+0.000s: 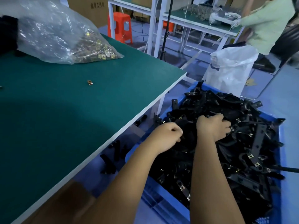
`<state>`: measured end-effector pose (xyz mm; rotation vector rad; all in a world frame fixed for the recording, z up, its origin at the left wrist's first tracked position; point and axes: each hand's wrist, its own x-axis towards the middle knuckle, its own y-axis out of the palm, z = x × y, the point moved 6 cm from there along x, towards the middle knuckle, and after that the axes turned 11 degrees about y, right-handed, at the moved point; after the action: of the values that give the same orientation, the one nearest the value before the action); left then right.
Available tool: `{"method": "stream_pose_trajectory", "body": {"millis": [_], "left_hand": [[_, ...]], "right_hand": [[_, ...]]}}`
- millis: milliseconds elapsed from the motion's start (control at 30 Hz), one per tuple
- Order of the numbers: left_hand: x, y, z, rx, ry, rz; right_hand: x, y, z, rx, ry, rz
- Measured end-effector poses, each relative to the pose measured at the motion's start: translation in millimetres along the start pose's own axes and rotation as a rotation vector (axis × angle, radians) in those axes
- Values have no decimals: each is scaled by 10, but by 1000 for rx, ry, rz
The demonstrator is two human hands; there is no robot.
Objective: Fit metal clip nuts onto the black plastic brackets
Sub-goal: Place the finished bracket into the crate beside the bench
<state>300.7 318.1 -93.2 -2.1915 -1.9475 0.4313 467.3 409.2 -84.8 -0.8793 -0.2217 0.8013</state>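
Note:
A blue crate (163,206) on the floor to the right of the table is heaped with black plastic brackets (252,143), many carrying metal clip nuts. Both my hands reach into the heap. My left hand (169,133) has its fingers curled round a black bracket at the crate's near left. My right hand (213,126) lies on the pile with its fingers dug in among the brackets. One loose clip nut (90,82) lies on the green table (64,102). A clear bag of clip nuts (64,38) sits at the table's far side.
A few black brackets (111,157) lie on the floor under the table edge. A white plastic bag (229,70) stands behind the crate. Another person (267,21) works at a far bench, beside an orange stool (120,27). A cardboard box (68,206) sits below the table.

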Motion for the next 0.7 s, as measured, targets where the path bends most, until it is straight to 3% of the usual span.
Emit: {"method": "stream_pose_trajectory", "body": {"millis": [233, 333, 467, 567, 700], "left_hand": [[-232, -606, -615, -112, 272, -116], [-473, -1214, -766, -115, 373, -313], [-1002, -2147, -551, -213, 380, -761], [-1525, -2702, -237, -184, 351, -1017], [-2210, -3239, 191, -82, 247, -1265]], "right_hand": [[-721, -112, 889, 292, -315, -8], [-1390, -9, 1406, 386, -517, 87], [-2659, 401, 1917, 478, -838, 438], [-3492, 750, 2041, 543, -861, 794], [-4490, 1108, 2076, 414, -1027, 994]]}}
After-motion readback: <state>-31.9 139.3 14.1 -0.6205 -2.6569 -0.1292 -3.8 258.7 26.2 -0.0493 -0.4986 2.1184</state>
